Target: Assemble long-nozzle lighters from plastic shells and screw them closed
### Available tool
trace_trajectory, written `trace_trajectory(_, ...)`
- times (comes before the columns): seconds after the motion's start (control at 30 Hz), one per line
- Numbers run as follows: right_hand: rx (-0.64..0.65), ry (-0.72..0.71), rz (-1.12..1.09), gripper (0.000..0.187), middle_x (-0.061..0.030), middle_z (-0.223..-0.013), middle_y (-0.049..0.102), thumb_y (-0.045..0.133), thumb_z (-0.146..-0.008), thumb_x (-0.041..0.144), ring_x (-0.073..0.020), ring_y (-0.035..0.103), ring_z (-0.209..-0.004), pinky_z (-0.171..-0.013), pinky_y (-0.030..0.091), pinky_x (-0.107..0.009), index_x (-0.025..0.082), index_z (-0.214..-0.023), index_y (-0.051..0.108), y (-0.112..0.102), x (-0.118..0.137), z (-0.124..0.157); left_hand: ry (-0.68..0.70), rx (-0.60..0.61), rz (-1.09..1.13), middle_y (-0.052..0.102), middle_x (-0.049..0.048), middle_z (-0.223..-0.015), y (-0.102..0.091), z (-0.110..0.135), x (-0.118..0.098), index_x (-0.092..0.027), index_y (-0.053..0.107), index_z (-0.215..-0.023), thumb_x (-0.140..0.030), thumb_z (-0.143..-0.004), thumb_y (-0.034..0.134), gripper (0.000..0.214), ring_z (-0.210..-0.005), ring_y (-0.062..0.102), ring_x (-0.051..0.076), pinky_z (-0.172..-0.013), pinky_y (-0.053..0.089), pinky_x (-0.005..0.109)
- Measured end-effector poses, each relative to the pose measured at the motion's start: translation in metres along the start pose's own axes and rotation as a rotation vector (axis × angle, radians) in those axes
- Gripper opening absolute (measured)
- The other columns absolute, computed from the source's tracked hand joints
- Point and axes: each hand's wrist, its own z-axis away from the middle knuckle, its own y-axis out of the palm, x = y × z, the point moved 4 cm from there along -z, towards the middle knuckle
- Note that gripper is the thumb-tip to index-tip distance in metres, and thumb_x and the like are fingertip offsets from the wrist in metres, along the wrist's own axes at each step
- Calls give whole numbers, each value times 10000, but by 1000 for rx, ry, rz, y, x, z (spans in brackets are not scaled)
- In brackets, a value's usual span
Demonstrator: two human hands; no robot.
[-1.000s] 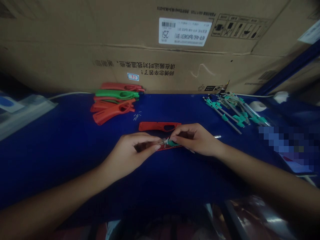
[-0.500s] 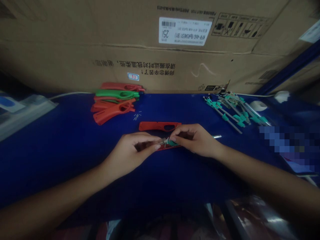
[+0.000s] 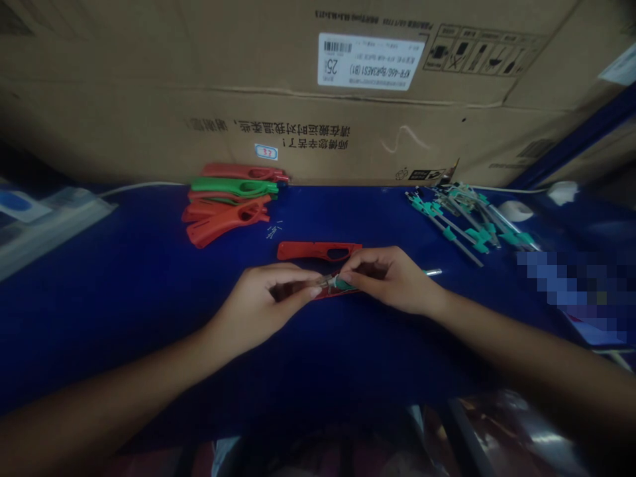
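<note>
- Two bare hands are seen, both over a glossy blue tabletop; both forearms are cut off by the frame edges.
- Between the fingertips of the left hand, nearly closed, a small translucent brownish piece is pinched; most of it is covered by the fingers.
- By the right hand, thumb and forefinger drawn together, a green plastic part is gripped just beside that piece; whether the two are joined cannot be told.
- One long red plastic shell is seen under the fingertips, largely hidden; whether it is touched cannot be made out.
- One thin silvery metal tube end is seen beyond the right hand; its other end is hidden.
- One red plastic handle-shaped shell with an oval opening lies just behind the hands.
- At least five handle-shaped plastic shells are heaped at the back left, one clearly green, the others red or orange-red; overlap prevents an exact count.
- Beside them several tiny pale metal pins are scattered, too small to be counted.
- At the back right, silvery rods with green plastic clips are piled, too tangled to be counted.
- One brown cardboard panel stands behind, bearing upside-down print.
- The far-right area is obscured by pixelation.
</note>
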Motion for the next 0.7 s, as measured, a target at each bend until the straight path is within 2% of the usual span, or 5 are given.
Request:
trace_trajectory(0.43, -19, 3, -43, 246, -41, -755, 697, 734, -830, 394, -120, 605, -640, -611, 478, -267, 149, -834, 719, 0, -1, 0, -2, -27, 15, 796, -2, -985, 2, 1, 2, -267, 805, -1007, -317, -864, 743, 164, -704, 682, 114, -604, 493, 205)
trace_trajectory(0.7, -19, 5, -42, 207, -39, -752, 692, 722, -838, 348, -118, 605, -645, -622, 476, -267, 140, -839, 716, 1, -2, 0, 25, -37, 5, 797, 6, -976, 2, 0, 0, -261, 806, -1008, -308, -871, 733, 163, -669, 672, 111, -579, 491, 207)
